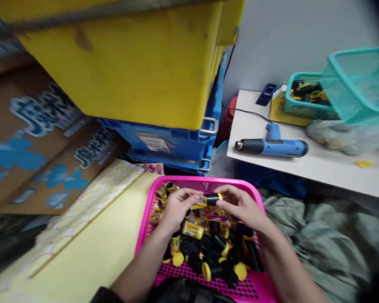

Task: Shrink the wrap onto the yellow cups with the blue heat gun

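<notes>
Over a pink plastic basket point(205, 180), my left hand point(174, 208) pinches a small yellow printed sleeve point(201, 201). My right hand point(241, 207) grips the yellow-capped end of a small black canister point(212, 199). The canister's other end meets the sleeve, and I cannot tell how far it goes in. Below my hands the basket holds many loose black canisters with yellow caps point(211, 270). Yellow printed sleeves point(192, 230) lie among them, with several wrapped pieces point(161, 192) at the basket's far left.
A yellow crate point(139, 71) sits on blue crates point(177, 141) ahead. Cardboard boxes point(34, 155) stand at left. On a white table point(334, 172) at right lie a blue heat gun point(281, 148), a plastic bag point(334, 136) and turquoise baskets point(312, 110). Grey-green cloth point(318, 235) is beside the pink basket.
</notes>
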A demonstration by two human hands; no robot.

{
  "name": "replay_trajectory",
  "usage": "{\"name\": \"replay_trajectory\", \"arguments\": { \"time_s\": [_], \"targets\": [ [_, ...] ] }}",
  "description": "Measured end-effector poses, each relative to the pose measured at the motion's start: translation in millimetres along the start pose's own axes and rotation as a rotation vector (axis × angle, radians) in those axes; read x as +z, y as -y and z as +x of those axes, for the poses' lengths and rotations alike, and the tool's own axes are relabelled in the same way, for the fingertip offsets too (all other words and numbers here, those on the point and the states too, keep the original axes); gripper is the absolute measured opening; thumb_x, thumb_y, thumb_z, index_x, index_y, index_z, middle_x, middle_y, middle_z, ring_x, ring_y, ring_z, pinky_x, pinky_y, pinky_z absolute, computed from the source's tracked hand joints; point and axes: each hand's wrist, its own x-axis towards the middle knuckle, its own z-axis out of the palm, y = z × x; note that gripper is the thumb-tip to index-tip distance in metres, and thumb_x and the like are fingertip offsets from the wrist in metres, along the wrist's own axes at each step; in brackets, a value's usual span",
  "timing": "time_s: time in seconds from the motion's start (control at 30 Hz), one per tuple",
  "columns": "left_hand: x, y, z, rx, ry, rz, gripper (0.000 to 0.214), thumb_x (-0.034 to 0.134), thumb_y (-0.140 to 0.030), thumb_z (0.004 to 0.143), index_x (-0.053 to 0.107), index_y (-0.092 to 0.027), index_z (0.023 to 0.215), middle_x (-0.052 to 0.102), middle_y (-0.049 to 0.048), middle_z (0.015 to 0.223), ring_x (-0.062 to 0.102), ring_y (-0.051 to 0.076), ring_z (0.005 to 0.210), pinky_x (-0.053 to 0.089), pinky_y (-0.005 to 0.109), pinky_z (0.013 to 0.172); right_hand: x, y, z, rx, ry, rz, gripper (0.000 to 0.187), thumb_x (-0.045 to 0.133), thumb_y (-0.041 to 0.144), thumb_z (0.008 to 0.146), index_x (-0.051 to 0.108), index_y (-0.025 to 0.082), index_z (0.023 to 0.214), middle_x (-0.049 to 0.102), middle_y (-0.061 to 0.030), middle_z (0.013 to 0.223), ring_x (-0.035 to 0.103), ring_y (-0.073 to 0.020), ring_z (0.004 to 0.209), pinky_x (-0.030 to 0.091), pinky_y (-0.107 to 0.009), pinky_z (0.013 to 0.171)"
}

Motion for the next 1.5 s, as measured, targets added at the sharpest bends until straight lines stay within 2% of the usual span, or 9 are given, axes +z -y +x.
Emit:
{"name": "replay_trajectory", "arguments": {
  "time_s": [0.23,0.4,0.53,0.67,0.77,0.9,1.1,1.33,1.5],
  "targets": [
    [1.3,-6,1,0.077,-0.038,0.128,0.019,0.081,-0.035,0.069,0.076,-0.019,0.078,0.078,0.0075,0.088,0.07,0.018,0.079,0.054,0.028,0.075,0,-7,4,-0.066,-0.152,0.027,0.07,0.06,0.07,0.073,0.054,0.011,0.112,0.055,-0.0086,0.097,0.053,-0.0056,0.082,0.046,-0.013,0.072],
    [9.1,-3,-1,0.078,-0.044,0.063,0.025,0.081,-0.04,0.07,0.075,-0.018,0.081,0.078,0.0086,0.089,0.071,0.02,0.08,0.056,0.029,0.074,1,-7,4,-0.062,-0.088,0.036,0.069,0.061,0.068,0.075,0.055,0.012,0.115,0.056,-0.0091,0.102,0.055,-0.0071,0.088,0.048,-0.015,0.078],
    [12.3,-7,-1,0.064,-0.086,0.013,0.032,0.084,-0.043,0.065,0.073,-0.018,0.082,0.078,0.0072,0.089,0.072,0.019,0.081,0.058,0.028,0.071,3,0,3,-0.105,-0.026,0.109,0.067,0.062,0.065,0.076,0.055,0.01,0.114,0.057,-0.0078,0.1,0.054,-0.0053,0.085,0.045,-0.014,0.075],
    [15.3,-14,1,0.021,-0.127,-0.024,0.042,0.088,-0.046,0.056,0.072,-0.016,0.081,0.076,0.0034,0.08,0.07,0.015,0.069,0.057,0.024,0.059,2,6,3,-0.176,-0.047,0.229,0.067,0.063,0.064,0.076,0.057,0.008,0.112,0.058,-0.008,0.1,0.053,-0.0035,0.084,0.044,-0.012,0.076],
    [20.1,-15,1,-0.004,-0.128,-0.042,0.044,0.091,-0.045,0.051,0.072,-0.016,0.079,0.074,0.0013,0.076,0.068,0.014,0.066,0.058,0.024,0.059,0,6,3,-0.179,-0.071,0.276,0.072,0.061,0.068,0.075,0.057,0.008,0.115,0.058,-0.0077,0.101,0.053,-0.0029,0.085,0.045,-0.013,0.078],
    [26.5,-17,-1,-0.01,-0.108,-0.052,0.042,0.092,-0.041,0.05,0.072,-0.016,0.077,0.075,0.0027,0.079,0.069,0.015,0.068,0.058,0.024,0.058,0,5,2,-0.168,-0.061,0.288,0.067,0.063,0.065,0.076,0.06,0.008,0.111,0.059,-0.007,0.097,0.052,-0.0023,0.081,0.044,-0.012,0.074],
    [29.3,-21,0,0.049,-0.134,-0.07,0.042,0.092,-0.043,0.051,0.071,-0.018,0.077,0.075,0.0005,0.074,0.069,0.014,0.064,0.058,0.024,0.058,-5,3,2,-0.178,-0.078,0.325,0.069,0.061,0.068,0.075,0.059,0.007,0.108,0.058,-0.0055,0.089,0.052,-0.0019,0.074,0.043,-0.011,0.067],
    [30.3,-18,0,0.13,-0.088,-0.011,0.035,0.088,-0.044,0.06,0.074,-0.019,0.079,0.078,0.0056,0.086,0.074,0.021,0.08,0.061,0.028,0.066,-2,3,3,-0.194,-0.081,0.335,0.063,0.065,0.06,0.076,0.06,0.007,0.11,0.059,-0.0069,0.098,0.053,-0.0015,0.08,0.045,-0.011,0.073],
    [29.1,-17,0,0.182,-0.066,0.042,0.03,0.087,-0.041,0.063,0.076,-0.019,0.081,0.079,0.0064,0.092,0.075,0.022,0.083,0.063,0.03,0.069,2,2,4,-0.197,-0.106,0.359,0.063,0.068,0.057,0.074,0.057,0.008,0.113,0.059,-0.0075,0.106,0.056,-0.0025,0.089,0.047,-0.012,0.08]
  ]
}}
